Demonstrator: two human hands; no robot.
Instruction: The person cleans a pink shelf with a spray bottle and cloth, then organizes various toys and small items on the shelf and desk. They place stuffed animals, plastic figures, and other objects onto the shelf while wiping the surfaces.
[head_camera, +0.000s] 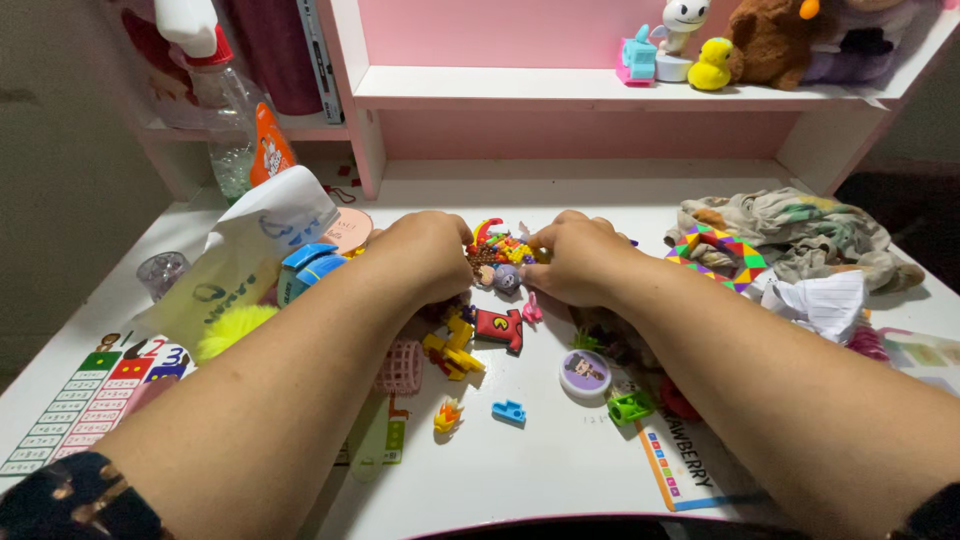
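My left hand and my right hand rest knuckles-up on a white desk, on either side of a heap of small colourful toys and beads. The fingers of both hands curl down into the heap; what they pinch is hidden. Just in front of the hands lie a red figure piece, yellow plastic pieces, a pink hair roller, a small flame-shaped piece, a blue piece, a round purple badge and a green piece.
A spray bottle, a crumpled white bag and a blue toy stand at the left. Crumpled cloth and a multicoloured ring lie at the right. A pink shelf holds soft toys. A number chart lies front left.
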